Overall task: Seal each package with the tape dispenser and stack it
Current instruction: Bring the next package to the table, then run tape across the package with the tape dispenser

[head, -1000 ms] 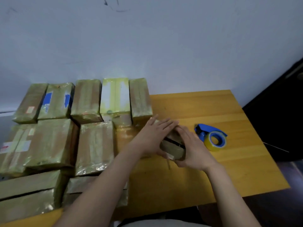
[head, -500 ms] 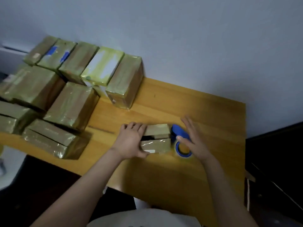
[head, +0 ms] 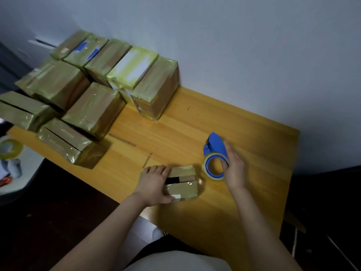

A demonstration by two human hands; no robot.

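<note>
Against half a second earlier, found right hand (head: 233, 170) curled round the blue tape dispenser (head: 214, 148), thumb hooked into the tape roll (head: 207, 171), rather than spread above it. Found left hand (head: 154, 185) as before, gripping the small package (head: 183, 186) at its left end between fingers (head: 156, 170) and thumb. Located package on the worktop (head: 244, 130), just left of the dispenser.
</note>
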